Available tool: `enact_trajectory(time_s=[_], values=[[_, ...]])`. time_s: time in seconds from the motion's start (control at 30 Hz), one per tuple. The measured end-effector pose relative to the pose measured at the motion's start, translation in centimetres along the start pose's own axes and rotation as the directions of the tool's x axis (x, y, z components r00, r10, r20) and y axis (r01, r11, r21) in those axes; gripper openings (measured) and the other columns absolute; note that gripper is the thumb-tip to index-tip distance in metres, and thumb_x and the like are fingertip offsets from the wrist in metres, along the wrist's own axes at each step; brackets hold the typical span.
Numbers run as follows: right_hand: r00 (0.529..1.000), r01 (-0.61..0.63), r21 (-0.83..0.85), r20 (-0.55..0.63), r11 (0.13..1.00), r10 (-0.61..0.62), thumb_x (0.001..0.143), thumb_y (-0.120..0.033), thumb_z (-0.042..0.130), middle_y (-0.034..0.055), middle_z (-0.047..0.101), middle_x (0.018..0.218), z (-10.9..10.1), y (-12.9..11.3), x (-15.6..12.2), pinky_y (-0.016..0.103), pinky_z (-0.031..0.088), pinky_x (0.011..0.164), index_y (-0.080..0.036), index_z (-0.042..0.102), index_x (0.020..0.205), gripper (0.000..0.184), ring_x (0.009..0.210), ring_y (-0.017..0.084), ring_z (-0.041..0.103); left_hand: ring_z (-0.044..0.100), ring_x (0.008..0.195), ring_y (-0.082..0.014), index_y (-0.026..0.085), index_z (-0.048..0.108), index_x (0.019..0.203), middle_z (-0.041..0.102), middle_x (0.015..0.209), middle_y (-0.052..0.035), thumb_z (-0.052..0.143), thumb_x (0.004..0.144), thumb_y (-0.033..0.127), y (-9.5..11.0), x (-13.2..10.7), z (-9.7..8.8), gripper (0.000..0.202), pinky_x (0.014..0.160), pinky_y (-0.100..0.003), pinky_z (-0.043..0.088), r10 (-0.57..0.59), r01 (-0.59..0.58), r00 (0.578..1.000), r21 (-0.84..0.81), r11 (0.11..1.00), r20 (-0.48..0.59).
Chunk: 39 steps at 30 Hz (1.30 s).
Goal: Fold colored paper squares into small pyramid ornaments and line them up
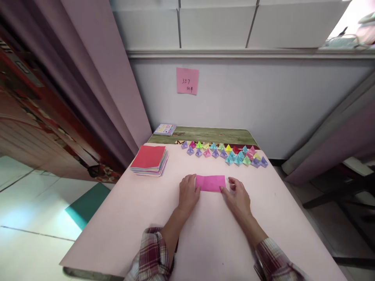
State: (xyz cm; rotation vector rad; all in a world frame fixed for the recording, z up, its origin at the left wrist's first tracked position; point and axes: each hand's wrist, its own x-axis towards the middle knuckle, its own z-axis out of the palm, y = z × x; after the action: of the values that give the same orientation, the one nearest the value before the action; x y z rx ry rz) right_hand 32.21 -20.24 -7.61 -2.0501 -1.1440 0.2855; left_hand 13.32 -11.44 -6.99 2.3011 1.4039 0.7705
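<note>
A bright pink sheet of origami paper, folded into a wide strip, lies flat on the pale pink tabletop. My left hand grips its left end, with the thumb at the lower corner and the fingers bent along the edge. At the other end, my right hand holds the lower right corner down with its thumb. The right index finger curves beyond the paper's right edge, apart from it. A faint upright crease shows on the strip.
Left of the hands is a stack of coloured paper, red on top. Several small folded paper pieces stand in rows along the back right. A packet sits on the green wooden strip by the wall. A pink note hangs above.
</note>
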Motion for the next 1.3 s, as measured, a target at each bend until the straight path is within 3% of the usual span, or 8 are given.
enact_trajectory(time_s=[0.23,0.37,0.53,0.67,0.77,0.93,1.1,1.3], values=[[0.993,0.069,-0.305,0.11,0.95,-0.036,0.065,-0.054,0.071,0.01,0.065,0.099,1.1,-1.8,3.5,0.03,0.04,0.06,-0.022,0.061,0.104,0.051,0.085,0.025,0.064,0.058,0.095,-0.0278,0.02,0.062,0.106,0.065,0.097,-0.0114,0.056,0.069,0.005,1.5,1.9,0.8,0.04,0.082,-0.038,0.041,-0.072,0.069,0.997,0.085,0.994,0.031],[0.985,0.036,-0.357,0.171,0.933,0.028,0.063,-0.054,0.073,0.0051,0.067,0.076,1.3,-2.1,4.0,0.029,0.036,0.054,-0.024,0.061,0.096,0.046,0.069,0.024,0.064,0.062,0.085,-0.0216,0.019,0.058,0.117,0.067,0.092,-0.0063,0.053,0.078,0.013,0.3,2.0,1.6,0.04,0.083,-0.037,0.044,-0.17,0.151,0.979,-0.16,0.975,-0.115],[0.972,0.031,-0.34,0.228,0.94,0.05,0.064,-0.057,0.07,0.0039,0.066,0.074,0.8,-2.3,3.7,0.028,0.033,0.05,-0.025,0.062,0.074,0.034,0.068,0.023,0.063,0.061,0.069,-0.0142,0.02,0.059,0.114,0.068,0.088,-0.0021,0.055,0.081,0.021,-1.2,1.9,2.1,0.033,0.076,-0.031,0.048,-0.24,0.164,0.96,-0.409,0.898,-0.141],[0.986,0.109,-0.273,0.148,0.956,-0.07,0.061,-0.052,0.074,0.0051,0.065,0.094,1.0,-2.2,3.4,0.027,0.035,0.052,-0.027,0.065,0.089,0.039,0.077,0.022,0.064,0.061,0.079,-0.0176,0.021,0.06,0.113,0.068,0.089,-0.0025,0.057,0.08,0.019,-0.7,1.9,1.7,0.033,0.086,-0.038,0.045,-0.179,0.138,0.976,-0.283,0.949,-0.126],[0.988,0.09,-0.229,0.144,0.969,-0.057,0.058,-0.049,0.076,0.0031,0.066,0.085,1.2,-2.0,3.6,0.027,0.035,0.053,-0.027,0.063,0.095,0.045,0.073,0.022,0.063,0.06,0.09,-0.0234,0.022,0.058,0.116,0.067,0.095,-0.0044,0.066,0.075,0.024,-0.2,1.8,1.4,0.042,0.089,-0.043,0.041,-0.136,0.121,0.988,-0.177,0.977,-0.076],[0.966,0.01,-0.124,0.259,0.992,0.023,0.059,-0.048,0.076,-0.0029,0.064,0.064,1.0,-1.5,4.1,0.025,0.029,0.046,-0.027,0.061,0.075,0.03,0.057,0.017,0.058,0.059,0.092,-0.0249,0.023,0.057,0.118,0.065,0.097,-0.0047,0.072,0.068,0.022,-0.3,2.0,1.6,0.053,0.092,-0.046,0.04,-0.157,0.144,0.986,-0.211,0.967,-0.048],[0.955,-0.089,0.138,0.294,0.986,0.045,0.062,-0.047,0.073,-0.0048,0.059,0.055,1.0,-1.3,4.4,0.024,0.032,0.046,-0.024,0.061,0.065,0.027,0.051,0.014,0.053,0.06,0.08,-0.0158,0.021,0.055,0.121,0.063,0.098,-0.0051,0.064,0.078,0.027,-0.2,2.4,2.0,0.045,0.081,-0.034,0.051,-0.236,0.148,0.966,-0.527,0.837,-0.104],[0.944,-0.33,0.731,0.269,0.598,0.191,0.059,-0.043,0.081,0.0043,0.071,0.086,2.0,-2.6,4.3,0.031,0.054,0.063,-0.017,0.061,0.103,0.055,0.072,0.021,0.065,0.063,0.089,-0.0161,0.018,0.051,0.124,0.059,0.113,-0.0112,0.064,0.081,0.042,0.5,2.7,1.6,0.051,0.084,-0.033,0.054,-0.404,0.172,0.91,-0.801,0.574,-0.094]])
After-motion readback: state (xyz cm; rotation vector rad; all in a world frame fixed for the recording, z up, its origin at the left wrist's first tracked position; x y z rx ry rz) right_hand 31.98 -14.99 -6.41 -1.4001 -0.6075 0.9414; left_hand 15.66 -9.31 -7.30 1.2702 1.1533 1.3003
